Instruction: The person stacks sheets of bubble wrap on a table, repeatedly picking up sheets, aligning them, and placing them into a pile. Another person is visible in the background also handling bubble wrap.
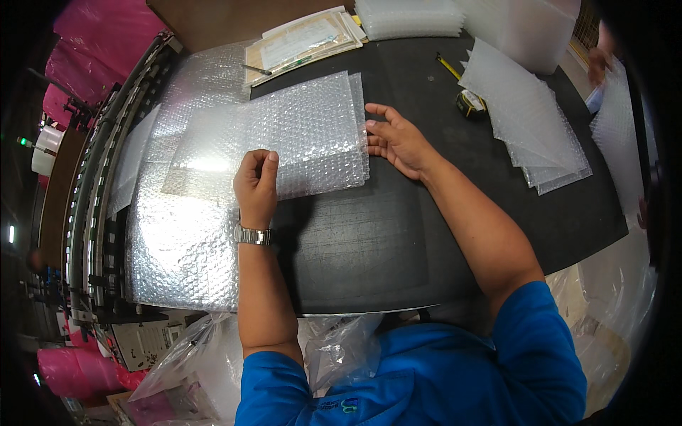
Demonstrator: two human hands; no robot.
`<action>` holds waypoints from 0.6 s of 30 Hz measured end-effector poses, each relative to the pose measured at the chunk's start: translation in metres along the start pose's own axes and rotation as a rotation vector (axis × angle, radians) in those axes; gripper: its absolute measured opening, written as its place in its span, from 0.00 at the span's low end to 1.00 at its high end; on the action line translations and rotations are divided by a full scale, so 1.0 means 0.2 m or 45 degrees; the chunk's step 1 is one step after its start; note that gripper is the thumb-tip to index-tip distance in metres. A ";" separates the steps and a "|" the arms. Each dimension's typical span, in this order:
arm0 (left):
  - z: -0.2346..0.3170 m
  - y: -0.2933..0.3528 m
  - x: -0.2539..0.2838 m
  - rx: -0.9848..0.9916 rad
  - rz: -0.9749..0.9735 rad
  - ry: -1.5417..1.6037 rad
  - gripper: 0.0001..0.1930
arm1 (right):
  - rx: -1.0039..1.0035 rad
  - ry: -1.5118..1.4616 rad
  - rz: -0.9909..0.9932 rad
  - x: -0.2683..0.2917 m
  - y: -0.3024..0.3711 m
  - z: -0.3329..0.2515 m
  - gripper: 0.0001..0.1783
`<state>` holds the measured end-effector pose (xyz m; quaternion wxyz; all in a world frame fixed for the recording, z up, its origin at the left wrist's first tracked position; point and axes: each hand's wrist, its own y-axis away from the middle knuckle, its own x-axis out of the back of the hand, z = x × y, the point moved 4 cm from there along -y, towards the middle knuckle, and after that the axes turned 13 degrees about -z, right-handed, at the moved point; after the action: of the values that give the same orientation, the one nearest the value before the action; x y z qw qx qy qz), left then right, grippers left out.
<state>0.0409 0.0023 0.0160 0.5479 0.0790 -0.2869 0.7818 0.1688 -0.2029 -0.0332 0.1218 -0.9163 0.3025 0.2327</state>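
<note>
A small stack of clear bubble wrap sheets lies across the middle of the dark work surface, its right edges slightly out of line. My left hand, with a metal watch at the wrist, is closed at the near edge of the stack, thumb uppermost; its curled fingers are partly hidden. At the right edge, my right hand has its fingers apart, the tips beside or just touching the sheets. Under the stack's left part, a wide silvery bubble wrap web covers the table.
Rollers run along the left side. Papers on a board with a pen lie at the back. A tape measure sits beside fanned bubble wrap pieces at right. More stacked wrap stands behind. Another person's hand shows far right.
</note>
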 end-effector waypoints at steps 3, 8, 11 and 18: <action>0.00 0.00 0.00 -0.013 0.006 -0.012 0.08 | 0.000 -0.009 -0.004 0.00 0.00 0.00 0.28; -0.01 0.00 0.00 -0.017 0.013 -0.009 0.09 | 0.000 -0.005 -0.016 -0.02 0.01 -0.02 0.28; 0.00 0.00 -0.01 -0.007 0.005 -0.003 0.09 | 0.002 -0.005 -0.028 -0.01 0.01 0.00 0.28; 0.00 0.00 -0.02 -0.016 -0.015 0.049 0.09 | -0.013 0.015 -0.010 -0.01 0.00 -0.01 0.25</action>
<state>0.0427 -0.0003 0.0148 0.5584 0.0624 -0.2807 0.7782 0.1672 -0.2027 -0.0310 0.1164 -0.9194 0.2985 0.2283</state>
